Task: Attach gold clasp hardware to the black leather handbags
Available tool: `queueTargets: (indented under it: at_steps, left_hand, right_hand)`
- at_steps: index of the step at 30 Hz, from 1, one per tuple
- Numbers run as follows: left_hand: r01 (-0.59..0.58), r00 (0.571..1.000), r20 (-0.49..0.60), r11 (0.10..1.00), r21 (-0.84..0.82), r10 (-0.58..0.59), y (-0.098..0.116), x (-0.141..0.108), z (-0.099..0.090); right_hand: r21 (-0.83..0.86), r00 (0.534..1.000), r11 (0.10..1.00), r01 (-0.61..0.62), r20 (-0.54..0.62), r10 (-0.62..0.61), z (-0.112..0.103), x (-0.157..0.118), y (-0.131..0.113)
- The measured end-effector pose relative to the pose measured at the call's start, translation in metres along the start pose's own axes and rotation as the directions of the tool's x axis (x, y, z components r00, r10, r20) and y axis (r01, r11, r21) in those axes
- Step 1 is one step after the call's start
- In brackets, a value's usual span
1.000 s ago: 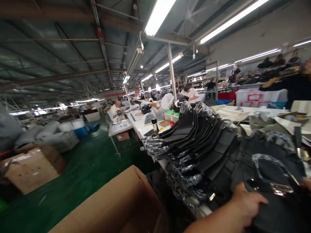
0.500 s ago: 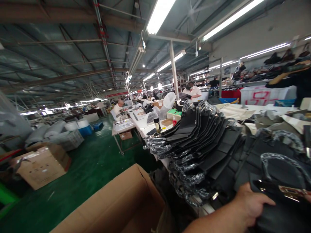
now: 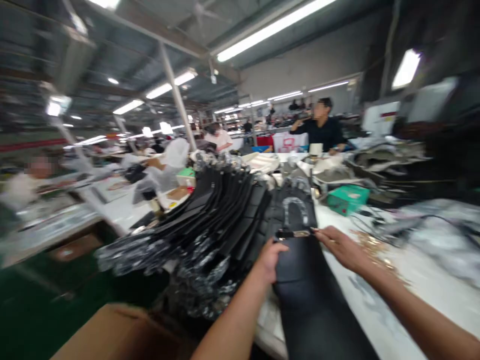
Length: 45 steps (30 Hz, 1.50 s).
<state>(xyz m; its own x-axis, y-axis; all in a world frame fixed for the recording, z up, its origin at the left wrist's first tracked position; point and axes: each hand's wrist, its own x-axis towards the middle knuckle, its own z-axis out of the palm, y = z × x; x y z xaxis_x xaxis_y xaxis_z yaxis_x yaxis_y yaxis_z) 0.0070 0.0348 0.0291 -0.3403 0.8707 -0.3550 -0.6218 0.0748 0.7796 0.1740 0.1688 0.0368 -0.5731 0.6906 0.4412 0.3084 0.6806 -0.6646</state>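
A flat black handbag with gold-coloured metal hardware along its top hangs in front of me. Its arched handle is wrapped in clear plastic. My left hand is closed on the bag's upper left edge, with its thumb over the front. At the right end of the metal strip, the fingers of my right hand are pinched together on the bag's upper corner; the exact grip is blurred. Left of the bag lies a fanned stack of black handbags, their handles also plastic-wrapped.
Small gold metal pieces lie scattered on the white table at right. A green box with cables stands behind them. An open cardboard box is at lower left. A person in dark clothes is across the table.
My view has swung right, so the stack and the handbag sit further left in the picture. More of my right hand now shows. My left hand remains on the bag.
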Motion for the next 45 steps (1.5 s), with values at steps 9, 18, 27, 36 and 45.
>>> queueTargets:
  at_steps: [9, 18, 27, 36, 45]
  left_hand:
    - [0.240, 0.954, 0.180, 0.971, 0.015, -0.239, 0.011, 0.048, -0.015]
    - [0.229, 0.962, 0.166, 0.971, -0.067, -0.216, 0.015, 0.061, -0.013]
    - [0.178, 0.978, 0.132, 0.974, -0.137, -0.160, 0.013, 0.065, -0.014]
    - [0.167, 0.985, 0.078, 0.961, -0.221, -0.153, 0.012, 0.070, -0.015]
    - [0.196, 0.980, 0.091, 0.934, -0.297, -0.176, 0.010, 0.073, -0.014]
  right_hand:
    - [0.175, 0.944, 0.933, -0.315, -0.046, 0.327, 0.029, 0.001, 0.045]
    - [0.154, 0.914, 0.919, -0.362, -0.135, 0.383, 0.037, 0.004, 0.049]
    - [0.125, 0.917, 0.925, -0.359, -0.135, 0.375, 0.044, 0.020, 0.048]
    - [0.188, 0.918, 0.914, -0.360, -0.106, 0.383, 0.064, 0.015, 0.065]
    - [0.248, 0.927, 0.893, -0.375, 0.072, 0.369, 0.053, 0.034, 0.076]
